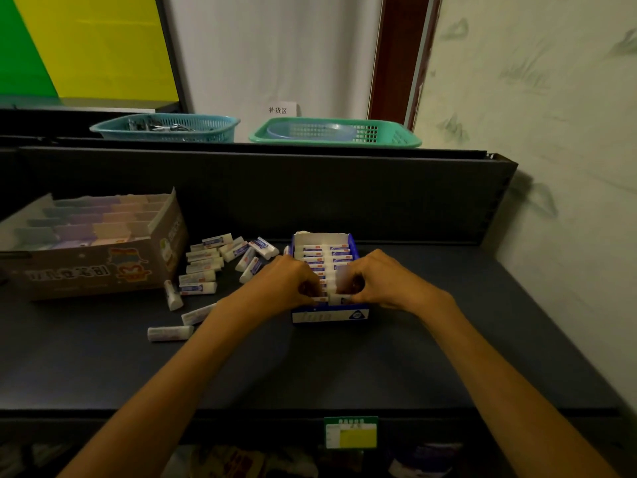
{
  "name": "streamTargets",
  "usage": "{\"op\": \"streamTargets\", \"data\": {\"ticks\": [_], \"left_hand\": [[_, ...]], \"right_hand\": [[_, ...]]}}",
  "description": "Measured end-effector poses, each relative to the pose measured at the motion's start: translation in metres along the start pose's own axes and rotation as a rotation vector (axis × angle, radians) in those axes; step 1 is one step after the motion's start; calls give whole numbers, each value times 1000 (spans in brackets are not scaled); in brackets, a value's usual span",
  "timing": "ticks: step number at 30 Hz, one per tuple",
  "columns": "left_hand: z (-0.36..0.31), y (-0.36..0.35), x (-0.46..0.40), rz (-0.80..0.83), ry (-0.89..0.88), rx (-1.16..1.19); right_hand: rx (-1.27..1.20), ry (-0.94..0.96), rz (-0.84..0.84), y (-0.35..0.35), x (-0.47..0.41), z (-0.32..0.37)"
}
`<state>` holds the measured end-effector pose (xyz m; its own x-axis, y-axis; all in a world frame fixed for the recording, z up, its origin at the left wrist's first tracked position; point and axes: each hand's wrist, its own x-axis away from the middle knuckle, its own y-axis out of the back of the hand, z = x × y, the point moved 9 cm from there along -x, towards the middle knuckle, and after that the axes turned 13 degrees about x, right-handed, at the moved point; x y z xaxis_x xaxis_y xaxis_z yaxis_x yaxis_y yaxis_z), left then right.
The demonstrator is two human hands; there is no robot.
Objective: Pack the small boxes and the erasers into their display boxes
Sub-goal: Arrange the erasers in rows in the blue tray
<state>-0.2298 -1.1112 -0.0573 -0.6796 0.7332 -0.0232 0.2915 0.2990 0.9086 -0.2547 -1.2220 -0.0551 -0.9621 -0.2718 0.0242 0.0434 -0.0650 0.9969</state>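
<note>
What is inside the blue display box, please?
The blue display box holds erasers standing in two rows. Both the left hand and right hand cover its near end, so that part is hidden.

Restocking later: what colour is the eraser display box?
Blue, with a white front label, in the head view.

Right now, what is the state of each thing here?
blue display box: open, partly filled
loose erasers: scattered on the shelf
brown display box: open, filled
left hand: holds erasers in the box
right hand: holds erasers in the box
</note>
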Motion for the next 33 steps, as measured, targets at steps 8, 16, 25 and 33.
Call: {"op": "streamTargets", "data": {"ticks": [8,16,25,33], "left_hand": [[-1,4,2,0,5,22],[2,3,-2,21,23,60],[6,1,-7,67,22,74],[6,36,3,-28,2,116]], "right_hand": [[-23,11,35,1,0,2],[31,-4,55,-1,-4,0],[71,-6,86,1,-5,3],[27,-14,-41,36,-5,14]]}}
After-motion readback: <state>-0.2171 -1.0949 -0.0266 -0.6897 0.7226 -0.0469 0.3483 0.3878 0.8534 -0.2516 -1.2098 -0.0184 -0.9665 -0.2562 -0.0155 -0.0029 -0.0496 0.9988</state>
